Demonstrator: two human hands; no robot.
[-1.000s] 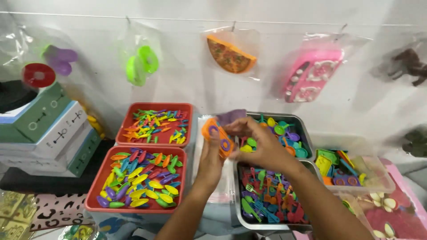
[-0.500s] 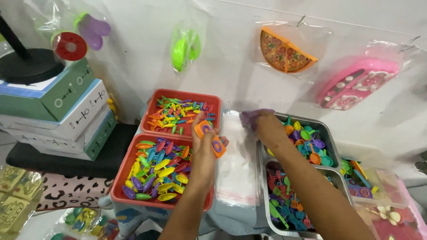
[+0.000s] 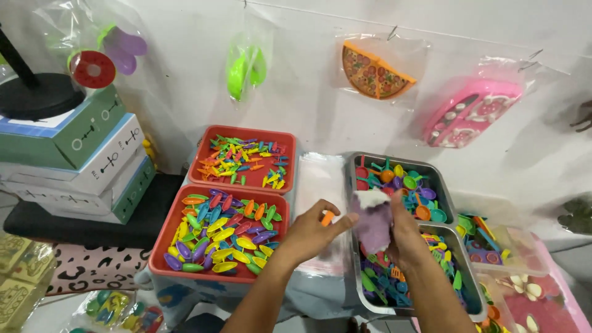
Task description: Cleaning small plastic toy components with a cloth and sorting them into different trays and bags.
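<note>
In the head view the left hand (image 3: 308, 231) pinches a small orange toy piece (image 3: 327, 217) between thumb and fingertips over the stack of clear plastic bags (image 3: 320, 185), only its rounded orange end showing, while the right hand (image 3: 401, 231) is closed around a crumpled purple cloth (image 3: 373, 225) with a pale upper edge, above the near steel tray (image 3: 472, 290) of mixed toy utensils. The hands work in the narrow gap between the near red tray (image 3: 161, 259) of coloured oval pieces and the steel trays, the far red tray (image 3: 246, 132) and far steel tray (image 3: 435, 179) close behind, boxes (image 3: 80, 160) stacked well to the left
</note>
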